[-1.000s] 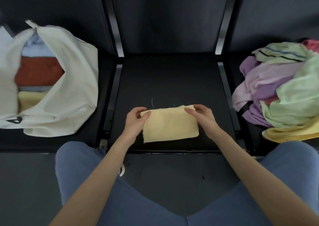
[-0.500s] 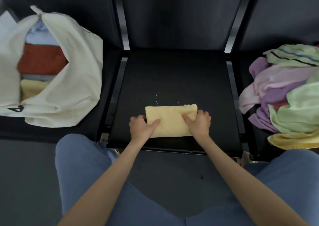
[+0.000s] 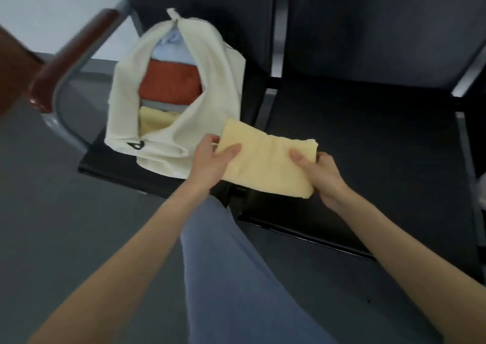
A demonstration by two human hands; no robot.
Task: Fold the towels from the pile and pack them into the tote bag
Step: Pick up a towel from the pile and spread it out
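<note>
A folded yellow towel (image 3: 265, 159) hangs in the air between my two hands, just right of the tote bag. My left hand (image 3: 210, 159) grips its left end, thumb on top. Its right end sits in the grip of my right hand (image 3: 320, 172). The cream tote bag (image 3: 218, 75) stands open on the left seat. Inside it I see a light blue towel (image 3: 171, 46), an orange towel (image 3: 171, 83) and a yellow towel (image 3: 155, 122) stacked together. The pile of loose towels is out of view.
A black seat (image 3: 368, 146) lies under and right of the towel, with dark backrests behind. A brown armrest on a grey metal frame (image 3: 71, 59) stands left of the bag. My blue-trousered leg (image 3: 236, 278) is below my hands. Grey floor lies to the left.
Both hands have lifted the folded yellow towel off the middle seat and carried it left toward the tote bag. My view has swung left, so the towel pile has left the frame.
</note>
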